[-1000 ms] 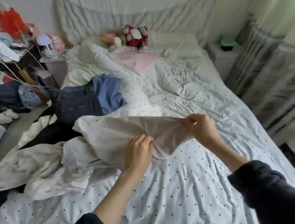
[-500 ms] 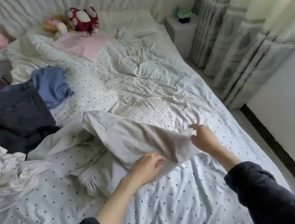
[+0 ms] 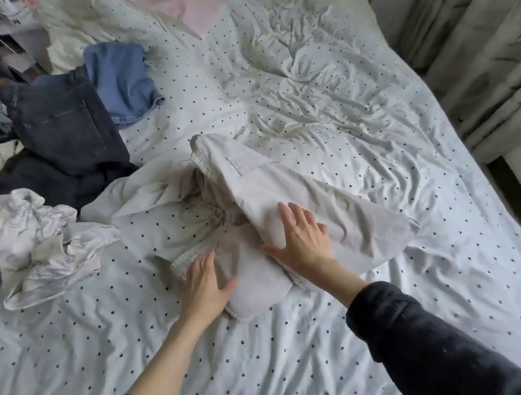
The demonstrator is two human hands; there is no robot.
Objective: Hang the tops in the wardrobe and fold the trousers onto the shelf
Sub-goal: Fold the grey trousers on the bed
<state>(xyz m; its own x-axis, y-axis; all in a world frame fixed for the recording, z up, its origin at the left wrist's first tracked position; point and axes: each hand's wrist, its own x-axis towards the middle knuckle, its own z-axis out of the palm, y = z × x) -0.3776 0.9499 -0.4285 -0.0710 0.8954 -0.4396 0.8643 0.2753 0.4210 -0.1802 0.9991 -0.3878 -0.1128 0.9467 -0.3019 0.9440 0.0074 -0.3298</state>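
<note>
Pressing flat on the pale trousers in the middle of the bed, both hands lie open with fingers straight and hold nothing: the left hand rests at about 7 o'clock of the garment beside its gathered waistband, the right hand lies spread on the folded-over leg. Dark jeans and a blue denim piece lie at 10 o'clock of the trousers, a crumpled white patterned top lies at 9 o'clock, and a pink garment sits at 12 o'clock near the bed's head
</note>
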